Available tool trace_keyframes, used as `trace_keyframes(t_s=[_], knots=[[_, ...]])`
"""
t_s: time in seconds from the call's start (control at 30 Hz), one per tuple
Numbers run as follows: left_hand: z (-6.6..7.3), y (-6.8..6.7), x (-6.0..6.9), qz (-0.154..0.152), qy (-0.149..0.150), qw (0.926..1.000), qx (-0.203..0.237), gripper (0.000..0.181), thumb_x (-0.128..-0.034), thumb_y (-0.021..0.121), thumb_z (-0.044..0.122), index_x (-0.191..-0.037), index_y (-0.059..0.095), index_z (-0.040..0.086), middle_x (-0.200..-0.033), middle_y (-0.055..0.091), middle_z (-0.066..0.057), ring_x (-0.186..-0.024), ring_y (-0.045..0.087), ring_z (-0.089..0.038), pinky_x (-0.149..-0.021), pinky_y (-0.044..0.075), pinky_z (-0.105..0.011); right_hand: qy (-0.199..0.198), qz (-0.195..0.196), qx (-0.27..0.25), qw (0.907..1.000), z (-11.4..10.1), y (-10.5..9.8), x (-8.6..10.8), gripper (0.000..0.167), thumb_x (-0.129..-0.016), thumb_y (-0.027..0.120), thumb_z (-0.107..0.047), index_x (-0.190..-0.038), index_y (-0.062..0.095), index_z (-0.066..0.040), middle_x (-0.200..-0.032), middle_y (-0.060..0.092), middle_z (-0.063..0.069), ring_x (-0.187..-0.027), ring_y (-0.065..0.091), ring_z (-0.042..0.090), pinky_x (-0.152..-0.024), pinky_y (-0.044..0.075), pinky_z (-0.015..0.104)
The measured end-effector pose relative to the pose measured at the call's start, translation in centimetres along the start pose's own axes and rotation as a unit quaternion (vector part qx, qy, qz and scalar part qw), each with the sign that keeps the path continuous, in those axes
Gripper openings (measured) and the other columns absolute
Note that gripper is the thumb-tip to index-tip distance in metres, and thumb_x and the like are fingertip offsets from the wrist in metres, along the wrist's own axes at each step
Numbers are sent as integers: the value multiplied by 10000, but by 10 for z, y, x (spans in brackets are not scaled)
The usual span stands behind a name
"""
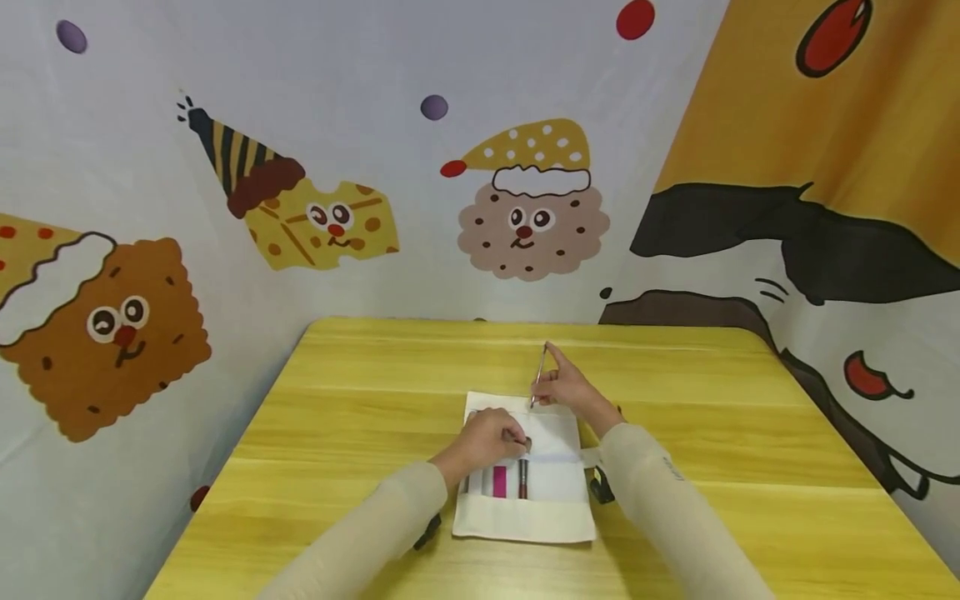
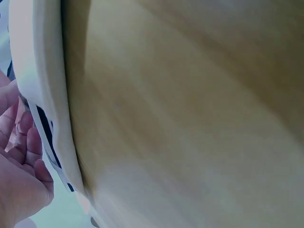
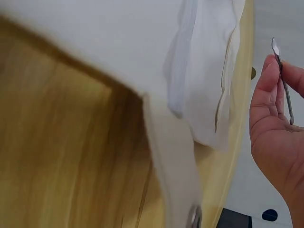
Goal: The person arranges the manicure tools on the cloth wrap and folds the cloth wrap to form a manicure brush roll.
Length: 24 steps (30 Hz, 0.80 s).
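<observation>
A cream fabric tool roll point(image 1: 558, 479) lies unfolded on the table, with a pocket band along its near side. My left hand point(image 1: 487, 437) is over its middle, fingers curled, and appears to pinch the upper end of a dark-handled brush point(image 1: 522, 479). That brush's lower end sits in the pocket, beside a magenta strip point(image 1: 499, 482). Above the roll's far edge, my right hand point(image 1: 566, 387) pinches a slim metal double-ended tool point(image 3: 285, 88) between thumb and fingers. One flattened, spoon-like end points up. In the left wrist view, the left hand point(image 2: 21, 156) is partly cut off.
A fabric strap point(image 3: 173, 161) with a metal snap extends from the roll's right side. The yellow wood-grain table point(image 1: 337, 433) reaches back to a cartoon-printed cloth point(image 1: 420, 267). A dark object point(image 1: 602, 486) shows beneath the right forearm.
</observation>
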State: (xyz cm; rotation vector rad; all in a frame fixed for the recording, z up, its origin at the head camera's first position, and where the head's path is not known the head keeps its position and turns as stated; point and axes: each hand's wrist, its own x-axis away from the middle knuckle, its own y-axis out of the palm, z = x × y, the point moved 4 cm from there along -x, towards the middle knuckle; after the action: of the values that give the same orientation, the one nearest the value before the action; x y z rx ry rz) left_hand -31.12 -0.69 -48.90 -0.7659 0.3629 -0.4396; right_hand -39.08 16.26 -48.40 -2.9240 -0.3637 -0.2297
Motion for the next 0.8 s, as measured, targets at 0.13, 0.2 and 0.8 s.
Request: trace_keyframes(t_s=[0.13, 0.2, 0.8], knots=[[6, 3, -2, -183, 163, 9997, -77, 28, -834, 803, 153, -843, 779, 141, -828, 660, 83, -790, 531, -62, -817, 405, -278, 25, 2, 99, 9999, -1, -2, 4, 946, -929, 614, 80, -1608, 24, -212, -886, 594, 118, -699, 636, 193, -658, 553, 315], [9, 6, -3, -266, 179, 9993, -178, 36, -844, 797, 158, -863, 785, 130, -827, 649, 84, -783, 524, -49, -804, 416, -260, 41, 21, 138, 9999, 0, -4, 6, 948, -924, 619, 81, -1608, 35, -216, -906, 596, 130, -702, 639, 204, -653, 555, 322], [11, 18, 0, -631, -252, 9939, -866, 64, -872, 775, 282, -828, 795, 240, -801, 512, 155, -784, 460, -22, -799, 384, -341, 169, 30, 363, 9992, 18, -3, 27, 890, -907, 653, 57, -1591, 151, -209, -996, 595, 176, -673, 646, 254, -621, 567, 363]])
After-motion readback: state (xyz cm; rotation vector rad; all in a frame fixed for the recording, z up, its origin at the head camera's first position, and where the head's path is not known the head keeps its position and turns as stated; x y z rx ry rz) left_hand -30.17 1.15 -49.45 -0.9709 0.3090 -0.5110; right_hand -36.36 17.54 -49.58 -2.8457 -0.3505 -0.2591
